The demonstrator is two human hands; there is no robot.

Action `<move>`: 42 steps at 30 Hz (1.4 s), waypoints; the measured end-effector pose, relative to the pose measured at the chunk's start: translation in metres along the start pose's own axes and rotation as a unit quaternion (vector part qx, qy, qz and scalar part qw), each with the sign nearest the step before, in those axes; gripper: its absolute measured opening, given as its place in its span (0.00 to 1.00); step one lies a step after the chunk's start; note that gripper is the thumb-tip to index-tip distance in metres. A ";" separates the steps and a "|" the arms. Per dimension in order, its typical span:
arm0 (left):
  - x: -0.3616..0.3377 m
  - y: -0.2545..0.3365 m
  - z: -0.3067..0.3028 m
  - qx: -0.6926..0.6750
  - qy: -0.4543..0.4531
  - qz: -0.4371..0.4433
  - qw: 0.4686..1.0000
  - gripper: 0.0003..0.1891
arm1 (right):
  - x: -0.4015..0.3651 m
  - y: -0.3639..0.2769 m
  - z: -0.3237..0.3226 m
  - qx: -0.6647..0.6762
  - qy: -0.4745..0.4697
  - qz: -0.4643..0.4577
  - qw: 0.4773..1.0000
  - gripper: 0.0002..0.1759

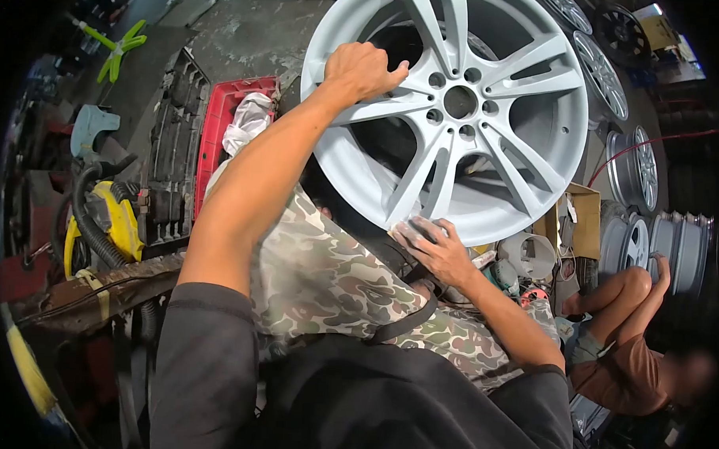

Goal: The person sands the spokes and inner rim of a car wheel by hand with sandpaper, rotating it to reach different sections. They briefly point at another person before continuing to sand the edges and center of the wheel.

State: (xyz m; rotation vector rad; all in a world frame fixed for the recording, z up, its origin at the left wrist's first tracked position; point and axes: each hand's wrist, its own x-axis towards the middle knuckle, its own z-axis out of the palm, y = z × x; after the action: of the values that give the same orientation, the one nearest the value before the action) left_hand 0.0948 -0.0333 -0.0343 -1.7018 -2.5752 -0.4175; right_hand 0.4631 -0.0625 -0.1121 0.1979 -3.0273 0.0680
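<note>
A large pale grey alloy wheel (491, 88) with paired spokes and a round centre hole fills the upper middle of the view. My left hand (361, 70) is on its left side, fingers curled over a spoke near the rim, thumb pointing right. At the wheel's bottom edge, my right hand (438, 252) presses its whitish, dusty fingertips to the rim by a spoke end. Whatever lies under those fingertips is too hidden to name. Camouflage cloth (318, 278) covers my lap below the wheel.
A red crate (212, 132) with white cloth and a black grille (172, 147) stand left, beside a yellow machine (114, 220). More wheels (643, 167) line the right, near a cardboard box (585, 220). Another person in a brown shirt (619, 376) sits at lower right.
</note>
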 end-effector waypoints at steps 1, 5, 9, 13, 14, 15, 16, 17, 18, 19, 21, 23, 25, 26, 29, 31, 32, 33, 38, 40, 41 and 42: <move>0.001 0.001 -0.001 0.003 -0.011 -0.003 1.000 0.36 | -0.004 0.004 0.001 -0.010 0.004 -0.015 1.000 0.33; 0.002 0.002 0.002 0.011 -0.022 -0.006 1.000 0.36 | 0.025 -0.001 0.005 -0.033 0.008 -0.033 0.999 0.29; 0.002 -0.001 0.002 0.020 -0.012 0.013 1.000 0.37 | -0.001 0.009 0.004 -0.019 -0.019 -0.034 0.999 0.31; 0.004 0.001 0.007 -0.010 -0.006 0.006 1.000 0.39 | -0.009 0.012 0.003 -0.007 -0.013 -0.051 0.999 0.28; 0.004 0.000 0.006 -0.005 -0.001 0.010 1.000 0.39 | -0.002 0.012 0.005 0.020 0.003 -0.062 0.998 0.23; 0.003 -0.002 0.005 0.001 0.003 0.014 1.000 0.39 | 0.003 0.011 0.003 0.020 0.006 -0.065 0.998 0.23; 0.004 -0.004 0.004 0.005 0.003 0.012 1.000 0.39 | 0.007 0.010 -0.001 0.031 -0.010 -0.057 0.998 0.24; 0.004 -0.005 0.005 0.004 0.000 0.014 1.000 0.39 | 0.009 0.007 -0.006 0.045 -0.027 -0.046 0.998 0.26; 0.004 -0.003 0.006 0.001 -0.004 0.017 1.000 0.39 | 0.004 0.008 -0.011 0.046 -0.027 -0.044 0.998 0.26; 0.004 -0.002 0.007 -0.002 -0.006 0.019 1.000 0.39 | -0.006 0.011 -0.019 0.063 -0.037 -0.023 0.997 0.29; 0.005 -0.001 0.007 -0.012 0.000 0.007 1.000 0.38 | -0.011 0.011 -0.026 0.086 -0.033 0.004 0.996 0.33; 0.006 0.000 0.006 -0.008 -0.002 0.004 1.000 0.38 | -0.001 0.009 -0.010 0.065 -0.023 -0.013 0.998 0.36; 0.003 -0.002 0.005 -0.015 -0.005 0.006 1.000 0.38 | 0.016 -0.003 -0.001 0.048 0.004 -0.021 0.999 0.35; 0.003 -0.004 0.004 -0.013 -0.005 0.007 1.000 0.38 | 0.016 -0.004 -0.003 0.049 0.007 -0.021 0.999 0.35; 0.004 -0.001 0.005 -0.006 -0.015 0.005 1.000 0.38 | -0.007 -0.001 -0.008 0.023 0.009 0.010 1.000 0.31; 0.004 0.000 0.005 -0.015 -0.014 0.001 1.000 0.37 | -0.008 0.003 -0.014 0.007 0.001 0.007 1.000 0.30; 0.004 0.002 0.004 -0.016 -0.010 0.002 1.000 0.37 | -0.003 0.007 -0.016 -0.007 -0.001 -0.002 1.000 0.30; 0.003 0.000 0.005 -0.014 0.001 0.006 1.000 0.37 | 0.008 0.013 -0.010 -0.031 0.034 -0.004 0.999 0.29; 0.002 0.001 0.001 -0.025 -0.014 -0.002 1.000 0.38 | 0.066 0.073 -0.022 -0.031 0.206 0.261 0.943 0.25; 0.002 -0.002 0.006 -0.007 0.025 0.021 0.999 0.37 | 0.059 0.058 -0.022 0.003 0.172 0.193 0.966 0.26; 0.000 0.002 -0.002 0.005 -0.007 0.010 1.000 0.37 | 0.050 0.041 -0.010 0.007 0.150 0.148 0.978 0.27; 0.000 0.003 -0.005 0.003 -0.004 0.009 1.000 0.37 | 0.038 0.024 0.003 0.012 0.122 0.104 0.987 0.29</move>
State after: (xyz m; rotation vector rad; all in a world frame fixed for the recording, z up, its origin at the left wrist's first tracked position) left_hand 0.0969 -0.0334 -0.0287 -1.7267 -2.5617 -0.4020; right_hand 0.4221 -0.0439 -0.1116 -0.1172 -2.7914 0.1353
